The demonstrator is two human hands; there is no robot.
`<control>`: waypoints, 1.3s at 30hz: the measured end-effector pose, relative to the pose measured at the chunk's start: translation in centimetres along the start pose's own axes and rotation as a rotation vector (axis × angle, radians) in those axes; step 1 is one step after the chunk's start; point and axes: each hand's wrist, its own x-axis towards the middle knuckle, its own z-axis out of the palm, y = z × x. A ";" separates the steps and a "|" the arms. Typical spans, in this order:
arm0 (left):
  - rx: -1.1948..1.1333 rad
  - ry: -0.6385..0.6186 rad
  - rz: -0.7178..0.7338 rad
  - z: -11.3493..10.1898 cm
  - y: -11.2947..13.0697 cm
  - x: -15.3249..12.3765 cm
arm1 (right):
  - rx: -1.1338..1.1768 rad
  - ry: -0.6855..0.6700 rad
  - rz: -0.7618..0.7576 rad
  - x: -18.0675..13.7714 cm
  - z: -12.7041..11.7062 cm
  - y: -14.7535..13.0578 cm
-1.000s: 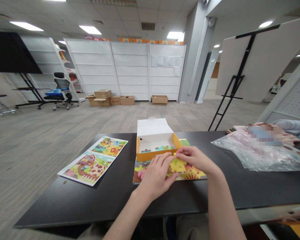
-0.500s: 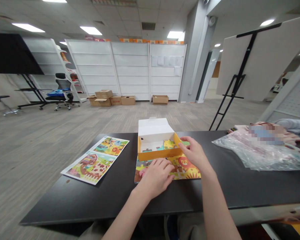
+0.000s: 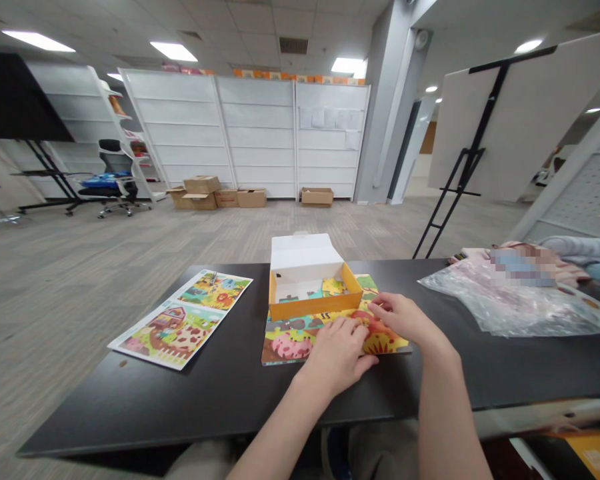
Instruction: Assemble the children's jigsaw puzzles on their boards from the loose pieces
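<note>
Here, the animal puzzle (image 3: pixel 290 345) is laid flat on the black desk (image 3: pixel 205 403), partly hidden by the open yellow box (image 3: pixel 315 308), in which loose pieces (image 3: pixel 334 287) are contained. Its near middle is covered by the left hand (image 3: pixel 339 350), whose fingers are loosely spread and bent. The right hand (image 3: pixel 405 319) is held at the puzzle's right side, thumb and forefinger brought close together; whether anything is pinched there cannot be told. To the left, a printed sheet (image 3: pixel 183 320) is laid.
</note>
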 end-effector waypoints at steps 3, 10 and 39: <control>0.010 -0.013 -0.024 0.5 0.3 0.5 | -0.007 -0.080 0.023 -0.3 -0.2 0.0; 0.100 0.005 -0.045 0.9 0.6 0.5 | -0.027 -0.113 0.059 -0.3 -0.3 1.1; -0.295 0.433 -0.093 -1.7 -2.2 -1.0 | 0.649 -0.118 -0.247 -0.2 0.8 -3.2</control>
